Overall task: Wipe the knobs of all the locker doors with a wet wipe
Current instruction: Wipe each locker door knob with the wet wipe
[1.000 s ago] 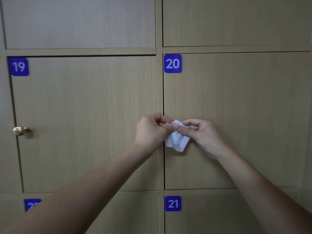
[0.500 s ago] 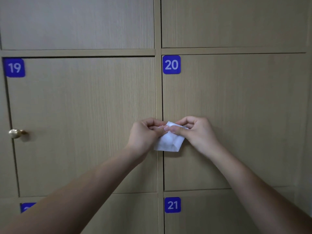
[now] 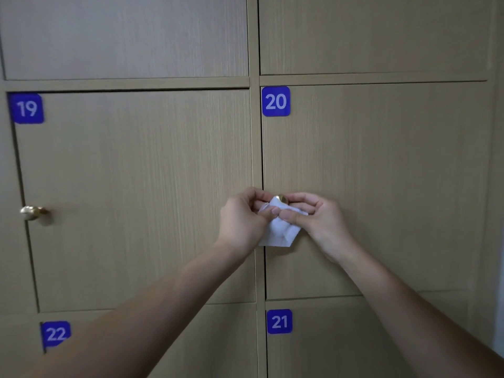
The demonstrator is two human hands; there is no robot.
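The gold knob (image 3: pixel 281 198) of locker door 20 (image 3: pixel 381 186) is being wiped. It sits at the door's left edge, and only its top can be seen above the wet wipe (image 3: pixel 281 227). The wipe is pinched by the left hand (image 3: pixel 241 216) and the right hand (image 3: pixel 317 216), with fingers curled tight around it. It seems to be wrapped under the knob, though this is partly hidden. Next, the knob on door 19 (image 3: pixel 32 212), far to the left, may need wiping.
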